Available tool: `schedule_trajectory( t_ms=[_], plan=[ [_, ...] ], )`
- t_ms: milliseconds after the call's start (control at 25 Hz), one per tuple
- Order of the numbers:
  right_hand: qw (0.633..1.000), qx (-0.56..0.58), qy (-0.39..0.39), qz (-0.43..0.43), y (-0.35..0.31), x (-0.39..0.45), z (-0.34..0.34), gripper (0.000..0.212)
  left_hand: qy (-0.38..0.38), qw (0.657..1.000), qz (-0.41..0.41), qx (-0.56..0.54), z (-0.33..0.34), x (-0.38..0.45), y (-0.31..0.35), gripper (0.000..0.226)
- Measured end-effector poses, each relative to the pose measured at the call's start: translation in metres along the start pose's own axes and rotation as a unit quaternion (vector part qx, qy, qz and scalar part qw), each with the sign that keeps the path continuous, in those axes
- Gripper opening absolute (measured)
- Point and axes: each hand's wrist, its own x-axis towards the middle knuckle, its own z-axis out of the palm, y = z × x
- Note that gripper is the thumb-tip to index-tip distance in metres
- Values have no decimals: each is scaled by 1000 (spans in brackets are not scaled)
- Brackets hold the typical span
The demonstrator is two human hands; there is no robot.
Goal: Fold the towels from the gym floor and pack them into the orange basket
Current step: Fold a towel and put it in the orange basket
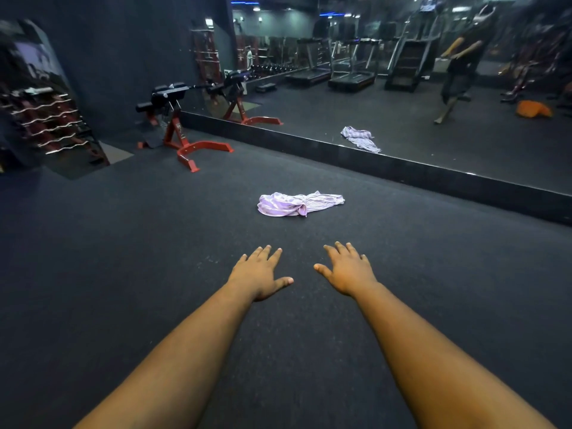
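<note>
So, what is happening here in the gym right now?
A person stretches both arms forward over the dark gym floor, left hand and right hand open and holding nothing. A crumpled lilac towel lies on the floor ahead of them, not yet touched or folded. The wall mirror reflects the towel and an orange object that may be the basket.

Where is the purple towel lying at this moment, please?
In the head view, the purple towel lies crumpled on the dark floor, centre frame, ahead of both open hands and before the mirror's base.
</note>
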Motion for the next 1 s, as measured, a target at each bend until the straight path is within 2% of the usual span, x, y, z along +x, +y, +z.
schedule_trajectory(
  t_ms=[320,720,1000],
  plan=[
    [1000,-5,-26,-17,-11,240,-29,76,-11,1000,-8,-22,-33,227,-65,95],
    [998,16,-45,40,-41,520,-52,76,-51,999,12,-4,-89,505,-193,96],
    [997,32,-60,42,-25,698,-47,76,-94,995,25,12,-94,676,-217,94]
  ],
)
